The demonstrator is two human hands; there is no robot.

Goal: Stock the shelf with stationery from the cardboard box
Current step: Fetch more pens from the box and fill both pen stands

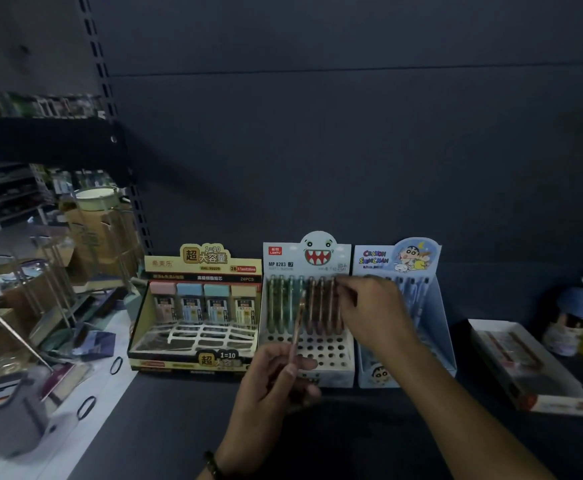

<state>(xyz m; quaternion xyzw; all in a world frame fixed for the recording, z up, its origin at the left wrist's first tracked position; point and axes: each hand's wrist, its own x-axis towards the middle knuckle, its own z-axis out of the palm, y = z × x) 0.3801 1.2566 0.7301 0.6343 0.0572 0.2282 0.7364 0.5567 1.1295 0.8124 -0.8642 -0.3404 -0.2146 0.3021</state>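
On the dark shelf (186, 410) stands a pale pen display box (318, 362) with a toothy ghost face and a grid of holes. Several green and brown pens (283, 306) stand in its back row. My left hand (272, 386) grips a small bundle of brown pens (297, 327) in front of the box, tips pointing up. My right hand (373, 306) reaches over the box and pinches the top of a brown pen (333, 299) standing in the back row.
A pencil-lead display box (196, 355) stands left of the pen box, a blue cartoon pen box (432, 306) right of it. A flat open box (539, 393) and small figurines (574, 317) are at the far right. Cardboard boxes (99, 237) and clutter fill the floor at left.
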